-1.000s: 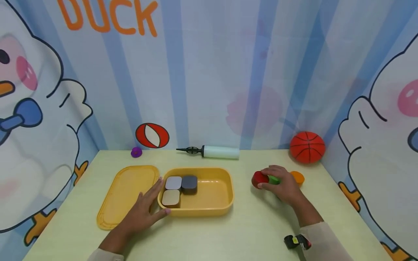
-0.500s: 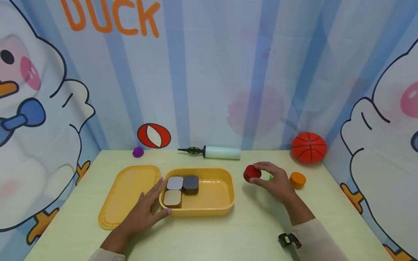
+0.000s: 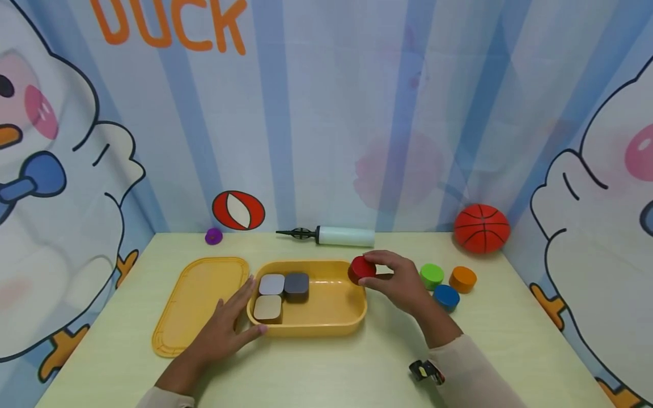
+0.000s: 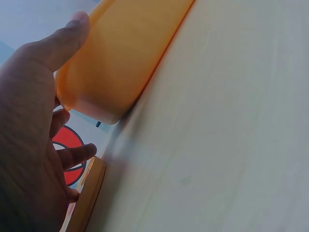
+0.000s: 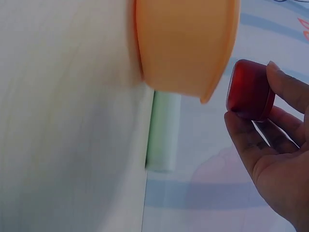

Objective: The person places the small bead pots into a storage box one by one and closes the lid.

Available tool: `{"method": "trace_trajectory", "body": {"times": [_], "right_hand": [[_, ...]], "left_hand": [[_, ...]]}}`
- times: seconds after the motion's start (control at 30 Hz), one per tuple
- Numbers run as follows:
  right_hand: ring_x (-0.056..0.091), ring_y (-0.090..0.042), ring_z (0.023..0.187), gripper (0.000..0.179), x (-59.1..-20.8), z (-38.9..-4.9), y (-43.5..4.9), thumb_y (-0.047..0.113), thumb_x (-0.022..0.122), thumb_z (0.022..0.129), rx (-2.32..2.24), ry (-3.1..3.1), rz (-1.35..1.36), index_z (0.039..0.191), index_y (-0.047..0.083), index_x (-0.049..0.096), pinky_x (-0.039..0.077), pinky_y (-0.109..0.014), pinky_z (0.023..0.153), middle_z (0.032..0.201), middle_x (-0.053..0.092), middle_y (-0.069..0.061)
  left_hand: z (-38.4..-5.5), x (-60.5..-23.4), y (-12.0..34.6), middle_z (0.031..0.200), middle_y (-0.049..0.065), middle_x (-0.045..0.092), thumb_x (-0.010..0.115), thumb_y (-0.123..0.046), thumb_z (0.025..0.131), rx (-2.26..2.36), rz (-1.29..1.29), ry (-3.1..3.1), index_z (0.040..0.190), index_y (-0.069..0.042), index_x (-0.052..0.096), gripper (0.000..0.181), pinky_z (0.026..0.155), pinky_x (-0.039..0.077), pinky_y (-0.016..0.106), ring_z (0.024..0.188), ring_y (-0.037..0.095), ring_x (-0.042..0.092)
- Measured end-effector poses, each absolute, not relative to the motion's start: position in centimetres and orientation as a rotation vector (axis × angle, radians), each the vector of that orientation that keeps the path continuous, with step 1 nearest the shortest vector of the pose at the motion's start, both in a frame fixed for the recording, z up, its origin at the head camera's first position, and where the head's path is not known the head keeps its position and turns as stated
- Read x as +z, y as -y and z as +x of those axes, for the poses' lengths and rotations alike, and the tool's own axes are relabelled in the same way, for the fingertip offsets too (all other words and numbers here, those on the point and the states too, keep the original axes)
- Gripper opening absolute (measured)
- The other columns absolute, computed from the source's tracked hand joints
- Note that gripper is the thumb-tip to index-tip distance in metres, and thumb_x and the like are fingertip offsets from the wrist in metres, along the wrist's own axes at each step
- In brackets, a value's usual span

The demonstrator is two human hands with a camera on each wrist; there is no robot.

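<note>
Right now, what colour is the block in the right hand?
Red; the block shows best in the bright head view.

In the head view, the right fingers (image 3: 377, 282) hide the red block's (image 3: 361, 269) five-o'clock edge from me; seven o'clock, the left sleeve (image 3: 165, 399) is cropped.

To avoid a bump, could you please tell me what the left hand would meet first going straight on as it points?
Most likely the yellow container. The left hand is right at its left end; whether it would push the wall or slide over the rim is hard to judge.
</note>
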State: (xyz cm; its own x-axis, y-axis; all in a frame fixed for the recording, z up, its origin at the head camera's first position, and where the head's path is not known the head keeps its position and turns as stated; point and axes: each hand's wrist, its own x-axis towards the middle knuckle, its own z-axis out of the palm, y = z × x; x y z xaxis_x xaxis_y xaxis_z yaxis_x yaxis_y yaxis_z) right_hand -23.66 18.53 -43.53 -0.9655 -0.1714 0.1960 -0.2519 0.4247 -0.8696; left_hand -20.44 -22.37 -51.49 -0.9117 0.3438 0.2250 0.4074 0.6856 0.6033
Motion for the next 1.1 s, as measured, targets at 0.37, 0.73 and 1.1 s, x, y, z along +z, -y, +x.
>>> {"method": "trace_trajectory", "body": {"times": [0.37, 0.73, 1.1], "right_hand": [[0.071, -0.037, 0.127, 0.045, -44.4, -23.4, -14.0, 0.003, 0.09, 0.089, 1.626, 2.61, 0.542, 0.132, 0.003, 0.076, 0.067, -0.04, 0.096, 0.14, 0.072, -0.016], [0.072, -0.031, 0.12, 0.042, -44.8, -23.5, -10.9, 0.011, 0.094, 0.087, 1.484, 2.75, 0.71, 0.125, 0.003, 0.079, 0.067, -0.041, 0.095, 0.125, 0.077, -0.012], [0.064, -0.023, 0.096, 0.047, -45.2, -22.9, -8.4, 0.014, 0.096, 0.085, 1.33, 2.9, 0.786, 0.129, 0.01, 0.08, 0.058, -0.026, 0.071, 0.115, 0.076, -0.007]], "left_hand": [[-20.2, -51.3, 22.4, 0.183, 0.009, 0.025, 0.08, -0.049, 0.098, -1.049, -0.629, 2.796, 0.176, -0.021, 0.026, 0.099, 0.121, 0.012, 0.091, 0.165, 0.047, 0.031], [-20.5, -51.4, 22.4, 0.183, 0.008, 0.025, 0.08, -0.049, 0.097, -1.037, -0.641, 2.786, 0.176, -0.021, 0.026, 0.099, 0.121, 0.013, 0.091, 0.165, 0.045, 0.032], [-20.5, -51.5, 22.4, 0.182, 0.011, 0.027, 0.081, -0.046, 0.097, -1.034, -0.657, 2.767, 0.175, -0.017, 0.028, 0.098, 0.118, 0.014, 0.093, 0.164, 0.047, 0.033]]}}
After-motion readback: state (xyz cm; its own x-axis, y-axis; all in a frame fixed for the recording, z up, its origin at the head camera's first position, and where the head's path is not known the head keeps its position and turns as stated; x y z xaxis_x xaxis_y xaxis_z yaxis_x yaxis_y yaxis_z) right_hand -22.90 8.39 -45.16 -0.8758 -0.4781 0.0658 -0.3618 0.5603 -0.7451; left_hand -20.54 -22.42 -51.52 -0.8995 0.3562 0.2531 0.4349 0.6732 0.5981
